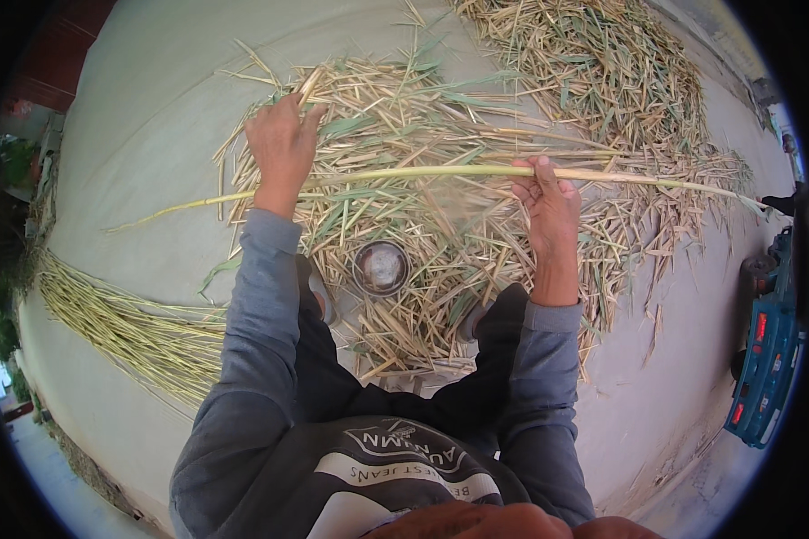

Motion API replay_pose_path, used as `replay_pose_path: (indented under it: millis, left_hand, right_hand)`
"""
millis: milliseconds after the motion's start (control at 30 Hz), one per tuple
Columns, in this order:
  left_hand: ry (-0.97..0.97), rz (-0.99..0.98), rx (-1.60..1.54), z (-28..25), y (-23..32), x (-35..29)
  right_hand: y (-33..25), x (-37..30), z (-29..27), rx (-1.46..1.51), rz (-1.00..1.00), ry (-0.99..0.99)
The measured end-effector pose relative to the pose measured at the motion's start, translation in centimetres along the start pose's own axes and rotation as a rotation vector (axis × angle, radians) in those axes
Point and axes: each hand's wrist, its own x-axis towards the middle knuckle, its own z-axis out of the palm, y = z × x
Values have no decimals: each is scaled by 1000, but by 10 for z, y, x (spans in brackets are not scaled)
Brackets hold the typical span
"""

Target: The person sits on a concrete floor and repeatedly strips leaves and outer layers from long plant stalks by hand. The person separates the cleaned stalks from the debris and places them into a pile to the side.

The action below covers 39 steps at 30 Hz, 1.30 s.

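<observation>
A long, thin yellow-green stalk (422, 172) lies nearly level across the view, its tapering tip far to the left. My right hand (553, 202) pinches it right of the middle, thumb on top. My left hand (280, 148) is above and apart from the stalk, over the left side of a heap of cut straw-like pieces and husks (395, 126). Its fingers curl downward, and a tan strip shows by the thumb and forefinger. Whether that strip is held or lies on the heap is hard to make out.
Between my feet stands a round metal bowl (381, 268) with something pale inside. A bundle of long green stalks (144, 328) lies at the left. A bigger husk pile (602, 67) is at the far right, and a blue vehicle (768, 350) stands at the right edge.
</observation>
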Motion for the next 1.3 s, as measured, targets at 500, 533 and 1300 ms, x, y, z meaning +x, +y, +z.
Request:
replay_pose_path:
  millis: [500, 533, 1300]
  left_hand:
    - [-238, 339, -845, 15, 107, -47]
    - [-284, 298, -866, 14, 104, -47]
    - [10, 447, -792, 9, 102, -35]
  right_hand:
    - [10, -1, 21, -98, -71, 20]
    - [8, 1, 20, -94, -39, -42]
    - [12, -15, 46, -104, -201, 44]
